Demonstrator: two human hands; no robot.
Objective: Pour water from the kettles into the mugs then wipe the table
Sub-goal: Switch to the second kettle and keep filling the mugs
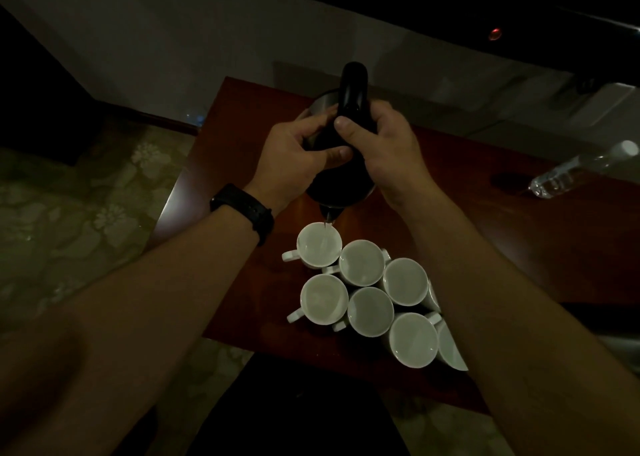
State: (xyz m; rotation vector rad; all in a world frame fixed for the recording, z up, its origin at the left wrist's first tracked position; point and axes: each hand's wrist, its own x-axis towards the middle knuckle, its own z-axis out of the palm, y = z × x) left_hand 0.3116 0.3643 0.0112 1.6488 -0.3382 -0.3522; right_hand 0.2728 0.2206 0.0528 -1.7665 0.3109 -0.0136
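Right grip (388,150): clenching round the black handle (353,88) of the kettle (341,181), thumb lying along the handle's front, taking the weight.
Left grip (294,157): curling against the kettle's side and lid, steadying the tilt; a black band (242,209) is sitting on that wrist.
Kettle: hanging above the worktop (485,247), tipping spout-down toward the person, the spout (330,213) hovering just over the far-left mug (318,244).
Step in hand: pouring. A thin stream is falling from the spout into that mug.
Other mugs (370,311): white, at least five more, crowding rim to rim beside the one being filled, near the worktop's front edge. The dim light is hiding how full each one is.
Progress: judging by the layout, the pouring stage is under way; wiping is not yet begun, and no cloth is showing.
Next move: probably easing the tilt back before the water nears the rim, then sliding the spout to the neighbouring mug. The tight packing is asking for only a small shift, but drips between rims look likely.
Worktop: dark reddish wood, glossy. A clear plastic bottle (571,175) is lying on its side at the right, well apart from the mugs.
Room: dim. Patterned carpet (69,213) is covering the floor at left, a pale wall (173,39) is rising beyond, and a small red light (494,33) is glowing on a dark panel upper right.
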